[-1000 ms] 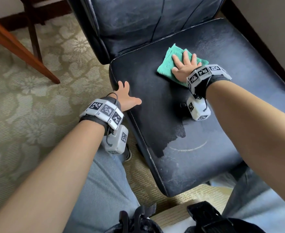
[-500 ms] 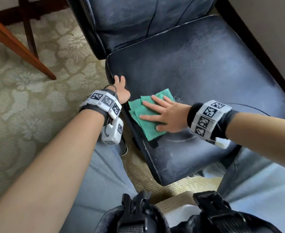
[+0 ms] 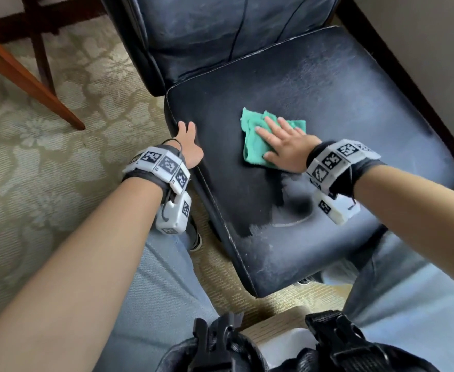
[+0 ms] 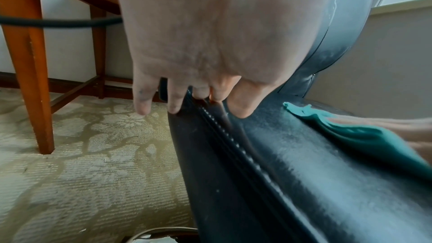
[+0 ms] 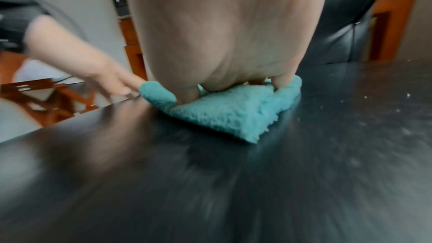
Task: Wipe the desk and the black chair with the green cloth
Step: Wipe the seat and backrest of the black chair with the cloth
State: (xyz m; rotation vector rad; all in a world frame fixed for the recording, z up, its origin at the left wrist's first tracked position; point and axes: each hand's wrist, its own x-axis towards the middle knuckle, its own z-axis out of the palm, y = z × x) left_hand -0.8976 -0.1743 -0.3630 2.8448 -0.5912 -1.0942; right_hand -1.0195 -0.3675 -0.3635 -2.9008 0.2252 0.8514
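No readable text, only black-and-white coded markers on the wristbands [image 3: 164, 165], no words or numbers

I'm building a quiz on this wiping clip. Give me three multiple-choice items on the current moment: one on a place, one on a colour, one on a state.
1. Where does the cloth lie?
A. on the carpet
B. on the chair seat
C. over the chair back

2. What colour is the cloth?
A. green
B. red
C. white

3. How is the right hand on the cloth?
A. pressing flat, fingers straight
B. clenched in a fist
C. lifted clear

Answers: 1 B, the cloth sits on the black seat; 2 A, it shows teal-green in every view; 3 A, the fingers lie spread across it, while the left hand rests at the seat's edge.
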